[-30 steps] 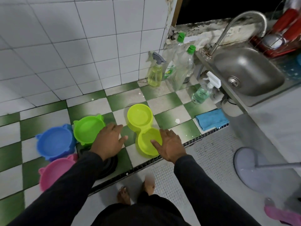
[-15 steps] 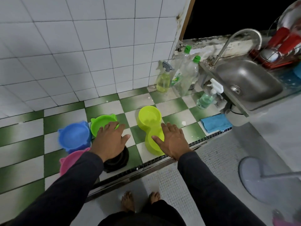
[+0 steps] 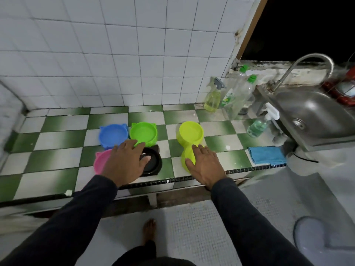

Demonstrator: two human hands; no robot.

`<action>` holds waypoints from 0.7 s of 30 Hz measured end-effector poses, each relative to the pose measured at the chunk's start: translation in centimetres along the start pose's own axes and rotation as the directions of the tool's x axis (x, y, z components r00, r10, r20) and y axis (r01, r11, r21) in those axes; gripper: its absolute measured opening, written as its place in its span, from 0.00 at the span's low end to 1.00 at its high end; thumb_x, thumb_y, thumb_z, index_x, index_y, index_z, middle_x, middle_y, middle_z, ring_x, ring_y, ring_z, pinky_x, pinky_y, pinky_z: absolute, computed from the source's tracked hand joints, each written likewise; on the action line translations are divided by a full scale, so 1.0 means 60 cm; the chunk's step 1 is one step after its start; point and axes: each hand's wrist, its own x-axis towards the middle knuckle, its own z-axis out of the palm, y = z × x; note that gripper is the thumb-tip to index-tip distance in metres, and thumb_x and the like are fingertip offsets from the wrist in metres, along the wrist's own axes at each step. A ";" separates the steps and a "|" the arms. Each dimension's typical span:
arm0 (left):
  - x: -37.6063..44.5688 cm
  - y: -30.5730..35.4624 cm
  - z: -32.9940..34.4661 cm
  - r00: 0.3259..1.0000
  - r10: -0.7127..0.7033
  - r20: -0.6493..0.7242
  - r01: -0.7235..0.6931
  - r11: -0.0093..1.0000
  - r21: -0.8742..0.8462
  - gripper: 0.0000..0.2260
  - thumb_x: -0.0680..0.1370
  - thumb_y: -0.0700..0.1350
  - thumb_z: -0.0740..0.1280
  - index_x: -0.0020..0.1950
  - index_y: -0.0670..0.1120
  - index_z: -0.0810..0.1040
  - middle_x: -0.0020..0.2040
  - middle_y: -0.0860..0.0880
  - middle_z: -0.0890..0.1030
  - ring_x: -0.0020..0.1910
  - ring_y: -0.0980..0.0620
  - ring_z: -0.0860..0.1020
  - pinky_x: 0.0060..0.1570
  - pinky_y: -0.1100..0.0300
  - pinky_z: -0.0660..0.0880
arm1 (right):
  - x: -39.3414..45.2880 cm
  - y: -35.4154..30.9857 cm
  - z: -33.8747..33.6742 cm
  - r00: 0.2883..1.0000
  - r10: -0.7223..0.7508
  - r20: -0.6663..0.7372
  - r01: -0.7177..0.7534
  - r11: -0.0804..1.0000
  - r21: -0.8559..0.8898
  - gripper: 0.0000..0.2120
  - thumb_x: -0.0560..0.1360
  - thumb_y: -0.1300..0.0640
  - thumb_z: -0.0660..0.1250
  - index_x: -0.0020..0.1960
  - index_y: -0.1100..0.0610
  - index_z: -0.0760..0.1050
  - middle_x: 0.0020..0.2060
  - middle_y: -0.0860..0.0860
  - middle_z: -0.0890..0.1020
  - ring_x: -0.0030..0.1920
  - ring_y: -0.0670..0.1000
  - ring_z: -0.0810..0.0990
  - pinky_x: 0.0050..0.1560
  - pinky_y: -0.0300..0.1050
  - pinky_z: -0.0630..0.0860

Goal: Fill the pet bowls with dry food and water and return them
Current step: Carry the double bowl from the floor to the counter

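Three spray bottles (image 3: 213,98) beside sink (image 3: 315,114).

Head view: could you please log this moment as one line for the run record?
left hand open over black round bowl | right hand open on yellow-green plastic double bowl | visible bowls empty | green-and-white tiled counter

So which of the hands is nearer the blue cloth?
Right. The right hand lies over the yellow double bowl, left of the blue cloth; the left hand is farther left, over the black bowl.
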 end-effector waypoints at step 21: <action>-0.393 -0.118 0.032 0.931 -0.364 0.006 0.363 0.930 -0.059 0.24 0.82 0.60 0.60 0.75 0.49 0.71 0.72 0.44 0.74 0.71 0.42 0.72 0.69 0.39 0.70 | -0.211 -0.226 0.100 0.961 -0.271 0.059 0.272 0.962 -0.006 0.32 0.79 0.41 0.55 0.77 0.57 0.63 0.73 0.59 0.71 0.72 0.60 0.68 0.72 0.58 0.64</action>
